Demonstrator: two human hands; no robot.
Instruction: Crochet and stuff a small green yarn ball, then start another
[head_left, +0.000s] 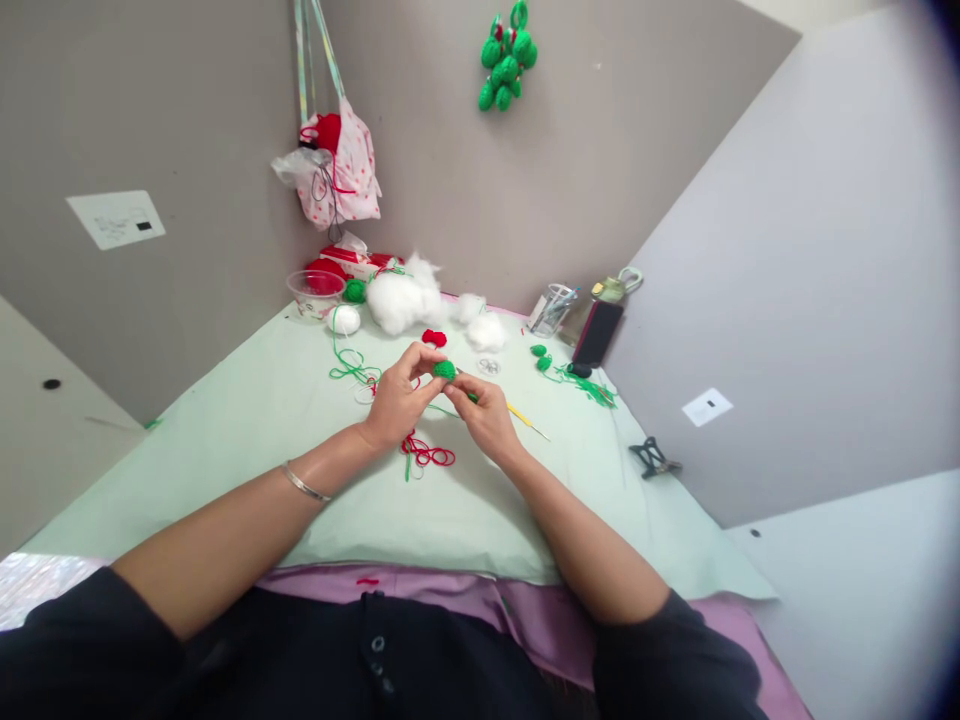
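Note:
A small green crocheted piece is pinched in my left hand, between thumb and fingertips. My right hand is closed right beside it, its fingertips touching the piece. A yellow crochet hook runs through the right hand's grip, with its thin metal end sticking out to the lower right. Green yarn trails below the fingers. Loose red yarn lies on the table under my hands. Just beyond the left fingertips sits a red crocheted piece.
White stuffing, a white yarn ball and a clear tub stand at the back. To the right are a phone, a pen holder, green pieces and a black stand. A bag hangs on the wall.

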